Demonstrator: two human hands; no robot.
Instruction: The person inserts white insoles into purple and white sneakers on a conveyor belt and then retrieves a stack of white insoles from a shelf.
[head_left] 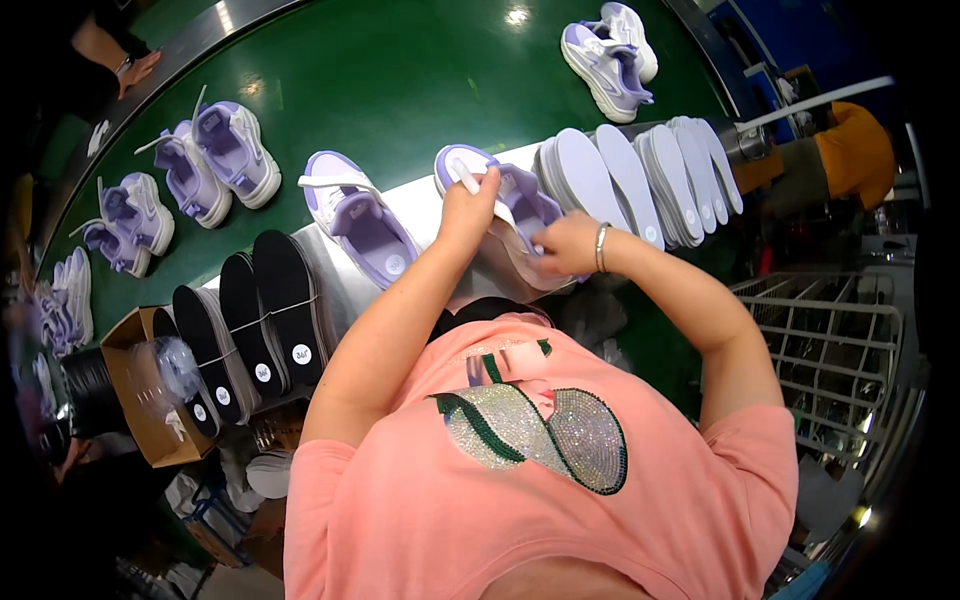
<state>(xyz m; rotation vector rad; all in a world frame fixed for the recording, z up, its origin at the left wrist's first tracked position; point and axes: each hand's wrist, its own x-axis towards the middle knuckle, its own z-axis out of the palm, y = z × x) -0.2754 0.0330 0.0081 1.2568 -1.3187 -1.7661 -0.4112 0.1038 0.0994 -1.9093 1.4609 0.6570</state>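
Working the lilac-and-white sneaker (528,203) at its heel, I think: my left hand (468,214) grips its front, right hand (570,244) curls, pinch unclear; next move needs steady bracing.

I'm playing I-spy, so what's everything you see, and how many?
Handled shoe: one, purple-white, middle
Other shoes: at least eight, purple-white, left and upper right
Table: one, green, behind
Pale insoles: several stacks, whitish, right
Black insoles: several stacks, black, left
Box: one, brown, lower left
Wire rack: one, white, right
Other people: at least two, one orange-topped, picture's edges
Shirt: one, pink, bottom middle
Left hand: one, bare, handled shoe's front
Right hand: one, bare, its heel
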